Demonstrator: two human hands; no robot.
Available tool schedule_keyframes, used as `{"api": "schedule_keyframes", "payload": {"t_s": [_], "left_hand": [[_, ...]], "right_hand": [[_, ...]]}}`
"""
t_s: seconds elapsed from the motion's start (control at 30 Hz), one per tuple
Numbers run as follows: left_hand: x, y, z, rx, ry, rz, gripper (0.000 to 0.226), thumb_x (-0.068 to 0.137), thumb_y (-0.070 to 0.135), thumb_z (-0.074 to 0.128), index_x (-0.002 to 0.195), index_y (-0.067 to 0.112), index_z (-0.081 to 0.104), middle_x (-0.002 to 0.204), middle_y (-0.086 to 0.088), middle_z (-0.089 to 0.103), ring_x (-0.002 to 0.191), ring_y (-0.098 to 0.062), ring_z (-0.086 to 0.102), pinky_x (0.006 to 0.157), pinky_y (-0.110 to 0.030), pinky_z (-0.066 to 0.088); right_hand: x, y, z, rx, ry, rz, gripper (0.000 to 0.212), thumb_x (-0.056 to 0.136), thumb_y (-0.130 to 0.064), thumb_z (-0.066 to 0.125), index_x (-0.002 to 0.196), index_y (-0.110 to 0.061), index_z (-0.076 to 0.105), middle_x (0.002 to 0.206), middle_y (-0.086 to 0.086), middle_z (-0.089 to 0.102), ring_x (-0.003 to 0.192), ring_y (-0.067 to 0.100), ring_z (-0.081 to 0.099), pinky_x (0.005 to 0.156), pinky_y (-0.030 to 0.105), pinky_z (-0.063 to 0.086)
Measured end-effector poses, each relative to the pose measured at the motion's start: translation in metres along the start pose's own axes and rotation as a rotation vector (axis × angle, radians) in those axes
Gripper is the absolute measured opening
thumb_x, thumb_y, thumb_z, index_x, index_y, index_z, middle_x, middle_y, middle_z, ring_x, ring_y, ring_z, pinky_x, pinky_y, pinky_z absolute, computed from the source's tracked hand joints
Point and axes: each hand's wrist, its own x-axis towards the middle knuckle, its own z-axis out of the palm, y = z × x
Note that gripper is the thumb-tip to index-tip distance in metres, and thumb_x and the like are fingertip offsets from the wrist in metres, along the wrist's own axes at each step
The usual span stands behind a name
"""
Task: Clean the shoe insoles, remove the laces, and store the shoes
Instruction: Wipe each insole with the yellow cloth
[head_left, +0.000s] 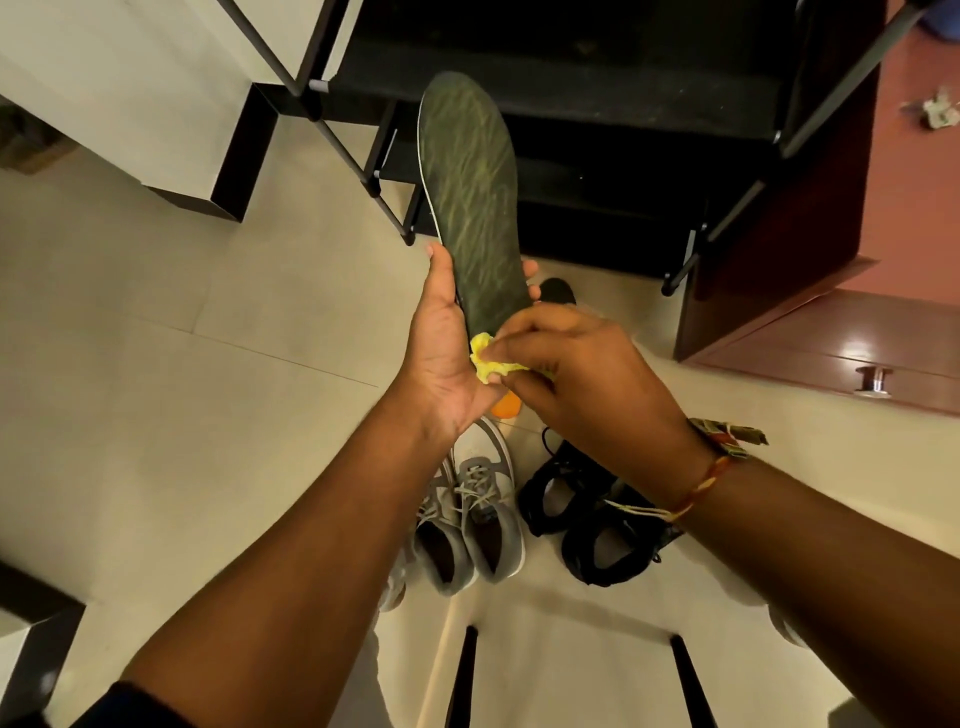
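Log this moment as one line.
step: insole cleaning | left hand: holds insole | right hand: pinches yellow cloth against insole heel | grey shoes: floor, laced

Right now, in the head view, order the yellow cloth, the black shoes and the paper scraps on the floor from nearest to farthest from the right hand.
From the right hand:
1. yellow cloth, pinched in its fingers, against the insole.
2. black shoes, on the floor just below it.
3. paper scraps, far top right, across the floor.
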Motion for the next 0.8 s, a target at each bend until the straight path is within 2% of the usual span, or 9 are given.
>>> {"api": "schedule_keyframes", "payload": {"t_s": [0.07, 0.1, 0.17, 0.27, 0.43, 0.5, 0.6, 0.67, 0.8], "left_hand": [[-0.002, -0.008, 0.005, -0.015, -0.031, -0.012, 0.077, 0.093, 0.074, 0.035, 0.115, 0.007, 0.067, 0.104, -0.011, 0.066, 0.098, -0.023, 0.066, 0.096, -0.036, 0.051], [-0.004, -0.015, 0.008, -0.03, -0.042, -0.02, 0.073, 0.096, 0.07, 0.035, 0.117, 0.009, 0.067, 0.11, -0.011, 0.068, 0.105, -0.023, 0.066, 0.102, -0.037, 0.048], [-0.006, -0.029, 0.015, -0.035, -0.048, -0.05, 0.068, 0.099, 0.067, 0.033, 0.128, 0.013, 0.064, 0.128, -0.012, 0.066, 0.125, -0.025, 0.059, 0.117, -0.04, 0.036], [-0.004, -0.039, 0.021, 0.027, -0.041, -0.068, 0.068, 0.098, 0.068, 0.034, 0.135, 0.017, 0.061, 0.144, -0.013, 0.056, 0.139, -0.025, 0.046, 0.122, -0.045, 0.028], [-0.005, -0.03, 0.022, 0.028, -0.018, -0.089, 0.066, 0.098, 0.067, 0.035, 0.123, 0.016, 0.067, 0.12, -0.011, 0.069, 0.118, -0.023, 0.062, 0.117, -0.041, 0.036], [-0.006, -0.019, 0.02, -0.005, -0.005, -0.082, 0.067, 0.097, 0.068, 0.037, 0.11, 0.012, 0.072, 0.105, -0.01, 0.072, 0.102, -0.023, 0.069, 0.104, -0.038, 0.048], [-0.005, 0.0, 0.016, 0.0, 0.034, -0.007, 0.077, 0.095, 0.072, 0.037, 0.108, 0.004, 0.068, 0.097, -0.01, 0.066, 0.089, -0.022, 0.065, 0.088, -0.034, 0.053], [-0.003, 0.007, 0.014, 0.01, 0.052, 0.042, 0.08, 0.095, 0.073, 0.035, 0.111, 0.002, 0.068, 0.097, -0.011, 0.066, 0.089, -0.021, 0.063, 0.09, -0.034, 0.05], [-0.003, 0.008, 0.018, -0.025, -0.004, 0.078, 0.083, 0.097, 0.071, 0.028, 0.094, 0.003, 0.077, 0.094, -0.011, 0.065, 0.083, -0.019, 0.063, 0.084, -0.032, 0.051]], "right_hand": [[0.004, 0.008, -0.005, -0.122, 0.022, 0.02, 0.015, 0.085, -0.012, 0.07, 0.098, -0.012, 0.077, 0.1, 0.004, 0.07, 0.091, 0.026, 0.064, 0.083, 0.036, 0.051], [0.007, 0.014, -0.01, -0.165, 0.036, 0.049, 0.016, 0.085, -0.012, 0.069, 0.099, -0.013, 0.077, 0.102, 0.005, 0.069, 0.091, 0.029, 0.063, 0.082, 0.037, 0.051], [0.013, 0.028, -0.022, -0.21, 0.081, 0.117, 0.018, 0.087, -0.016, 0.066, 0.101, -0.013, 0.076, 0.104, 0.005, 0.068, 0.092, 0.031, 0.063, 0.082, 0.039, 0.051], [0.019, 0.042, -0.038, -0.215, 0.158, 0.194, 0.02, 0.089, -0.019, 0.062, 0.102, -0.011, 0.076, 0.104, 0.007, 0.068, 0.096, 0.027, 0.064, 0.085, 0.044, 0.053], [0.014, 0.026, -0.028, -0.023, 0.192, 0.162, 0.016, 0.088, -0.011, 0.066, 0.1, -0.009, 0.077, 0.103, 0.005, 0.072, 0.097, 0.018, 0.067, 0.092, 0.033, 0.053], [0.01, 0.009, -0.013, 0.072, 0.145, 0.14, 0.019, 0.084, -0.004, 0.066, 0.099, -0.01, 0.077, 0.103, 0.003, 0.073, 0.098, 0.015, 0.067, 0.092, 0.03, 0.052], [0.006, -0.008, -0.005, 0.146, 0.095, 0.104, 0.021, 0.083, -0.002, 0.066, 0.098, -0.01, 0.078, 0.104, 0.001, 0.073, 0.098, 0.014, 0.067, 0.091, 0.03, 0.053], [0.004, -0.012, -0.005, 0.142, 0.065, 0.069, 0.017, 0.085, -0.005, 0.068, 0.098, -0.01, 0.078, 0.103, 0.002, 0.074, 0.097, 0.014, 0.067, 0.091, 0.031, 0.053], [0.006, 0.001, -0.011, -0.014, 0.09, 0.116, 0.019, 0.086, -0.011, 0.063, 0.098, -0.008, 0.077, 0.1, 0.007, 0.072, 0.093, 0.024, 0.068, 0.085, 0.038, 0.055]]}}
